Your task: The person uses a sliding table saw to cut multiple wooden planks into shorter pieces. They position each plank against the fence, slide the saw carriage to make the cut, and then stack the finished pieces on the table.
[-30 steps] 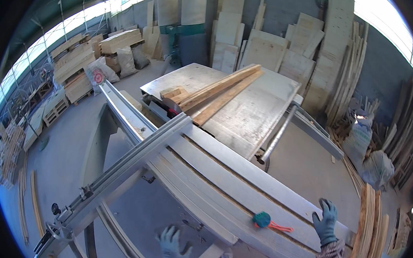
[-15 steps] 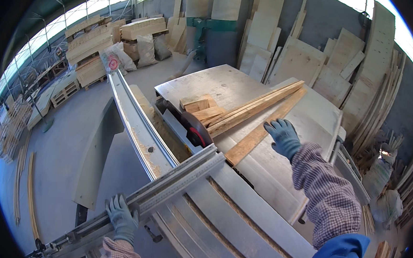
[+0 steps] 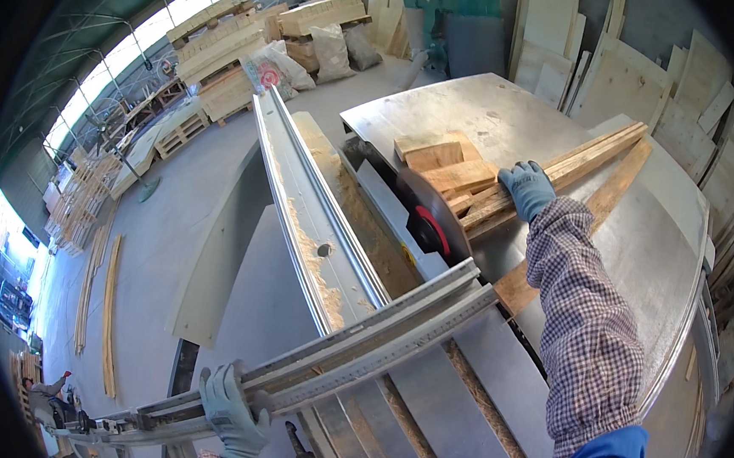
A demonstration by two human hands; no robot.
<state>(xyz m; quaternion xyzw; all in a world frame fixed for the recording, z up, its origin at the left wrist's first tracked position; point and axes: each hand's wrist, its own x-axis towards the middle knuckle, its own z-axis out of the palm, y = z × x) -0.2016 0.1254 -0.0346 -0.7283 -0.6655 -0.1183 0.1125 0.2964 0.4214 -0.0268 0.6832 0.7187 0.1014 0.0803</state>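
Observation:
My left hand (image 3: pixel 234 420), in a grey-blue work glove, has its fingers hooked over the long metal fence (image 3: pixel 359 335) of a table saw. My right hand (image 3: pixel 528 191), gloved alike, is closed over the near part of a stack of narrow wooden strips (image 3: pixel 593 160). These strips lie on the metal saw table (image 3: pixel 444 102), right of the dark round saw blade (image 3: pixel 428 212) with its red ring. Short wood blocks (image 3: pixel 440 159) sit beyond the blade. A flatter wooden board (image 3: pixel 617 183) lies to the right, partly hidden by my right forearm.
A slotted sliding table (image 3: pixel 458 388) lies in front of me. A pale metal rail (image 3: pixel 308 216) with sawdust runs away to the left. Stacked timber (image 3: pixel 227 45) and filled sacks (image 3: pixel 332 52) stand behind. Wooden panels (image 3: pixel 624 81) lean on the wall. Another person (image 3: pixel 47 398) is at far lower left.
My right hand has moved left from above the flat board onto the stack of strips. My left hand stays at the fence. The view has shifted left.

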